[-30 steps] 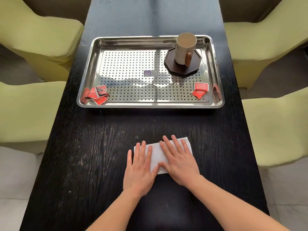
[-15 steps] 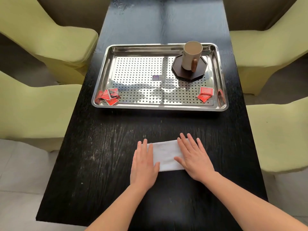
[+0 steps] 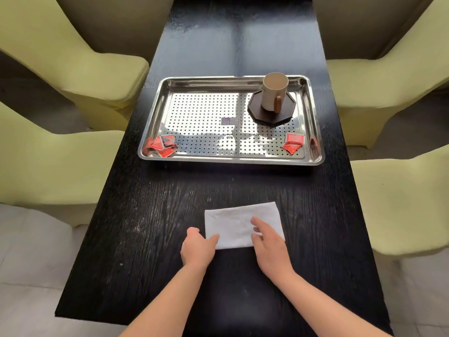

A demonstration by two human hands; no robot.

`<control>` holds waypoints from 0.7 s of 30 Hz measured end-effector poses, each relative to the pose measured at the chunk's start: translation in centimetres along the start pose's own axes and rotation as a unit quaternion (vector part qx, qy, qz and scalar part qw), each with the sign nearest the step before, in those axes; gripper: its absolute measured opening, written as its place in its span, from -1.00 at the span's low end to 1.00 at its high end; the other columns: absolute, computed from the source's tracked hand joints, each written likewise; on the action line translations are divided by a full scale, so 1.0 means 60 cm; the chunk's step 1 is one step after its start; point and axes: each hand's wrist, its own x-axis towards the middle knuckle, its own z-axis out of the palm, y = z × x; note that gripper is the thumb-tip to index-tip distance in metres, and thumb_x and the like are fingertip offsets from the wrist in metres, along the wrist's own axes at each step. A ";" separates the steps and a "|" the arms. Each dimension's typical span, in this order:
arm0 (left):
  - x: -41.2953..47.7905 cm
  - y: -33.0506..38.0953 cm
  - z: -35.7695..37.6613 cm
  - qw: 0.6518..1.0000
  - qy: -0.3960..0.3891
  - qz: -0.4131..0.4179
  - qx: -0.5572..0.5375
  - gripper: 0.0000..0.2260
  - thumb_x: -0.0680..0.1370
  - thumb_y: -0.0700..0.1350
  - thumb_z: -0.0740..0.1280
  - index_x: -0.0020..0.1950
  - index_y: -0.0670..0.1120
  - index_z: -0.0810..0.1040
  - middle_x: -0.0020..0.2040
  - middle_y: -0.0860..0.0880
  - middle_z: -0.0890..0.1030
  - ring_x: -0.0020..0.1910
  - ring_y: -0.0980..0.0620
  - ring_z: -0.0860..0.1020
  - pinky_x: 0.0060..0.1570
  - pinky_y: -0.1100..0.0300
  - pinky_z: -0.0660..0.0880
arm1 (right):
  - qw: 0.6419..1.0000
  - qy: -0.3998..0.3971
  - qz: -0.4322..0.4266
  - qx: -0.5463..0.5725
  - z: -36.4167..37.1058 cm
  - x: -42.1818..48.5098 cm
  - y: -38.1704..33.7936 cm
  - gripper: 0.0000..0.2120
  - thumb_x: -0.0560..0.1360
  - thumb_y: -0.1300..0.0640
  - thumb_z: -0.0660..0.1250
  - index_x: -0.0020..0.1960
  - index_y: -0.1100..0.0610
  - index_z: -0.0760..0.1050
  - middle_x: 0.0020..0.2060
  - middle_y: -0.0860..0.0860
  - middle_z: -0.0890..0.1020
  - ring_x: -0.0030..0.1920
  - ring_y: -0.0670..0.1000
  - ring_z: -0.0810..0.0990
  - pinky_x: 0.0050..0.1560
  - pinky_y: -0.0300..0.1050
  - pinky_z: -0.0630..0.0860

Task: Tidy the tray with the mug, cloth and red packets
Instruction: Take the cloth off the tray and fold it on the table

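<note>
Change: a second ago both my hands lay flat on the cloth (image 3: 239, 223); now they have drawn back to its near corners.
Left hand (image 3: 198, 248): fingers curled, pinching the near-left corner.
Right hand (image 3: 268, 242): fingers loose, resting on the right end.
Cloth: folded, on the table (image 3: 150, 215), well short of the tray (image 3: 230, 159).
Meaning: I judge the fold finished, lift next.
Mug (image 3: 273, 94), packets (image 3: 161, 145): inside the tray.

both bare forearms forward, left grip (image 3: 198, 249) curled, right grip (image 3: 268, 244) flat, fingers loosely spread
</note>
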 end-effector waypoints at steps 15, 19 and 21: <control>-0.017 0.013 -0.009 0.984 -0.059 0.004 -0.167 -0.89 0.47 -0.10 0.39 -0.14 -0.14 0.57 -0.18 -0.12 0.66 -0.21 -0.11 0.61 -0.13 -0.07 0.60 | 0.959 -0.081 0.145 0.230 0.019 0.023 -0.038 -0.45 0.63 0.22 0.20 0.59 0.12 0.16 0.55 -0.01 0.31 0.51 -0.06 0.31 0.45 -0.18 0.23; -0.036 0.018 -0.010 0.978 -0.067 0.034 -0.196 -0.89 0.46 -0.11 0.38 -0.10 -0.14 0.58 -0.16 -0.11 0.69 -0.11 -0.16 0.67 -0.06 -0.20 0.63 | 0.955 -0.083 0.152 0.242 0.020 0.015 -0.029 -0.45 0.62 0.28 0.20 0.59 0.15 0.18 0.53 0.00 0.34 0.49 -0.05 0.34 0.48 -0.13 0.27; -0.046 0.028 -0.009 0.980 -0.055 0.062 -0.182 -0.90 0.46 -0.09 0.39 -0.14 -0.11 0.57 -0.15 -0.08 0.67 -0.11 -0.12 0.66 -0.04 -0.18 0.62 | 0.950 -0.074 0.155 0.259 0.017 0.017 -0.025 -0.46 0.62 0.28 0.21 0.58 0.15 0.21 0.51 -0.01 0.38 0.47 -0.05 0.37 0.48 -0.09 0.31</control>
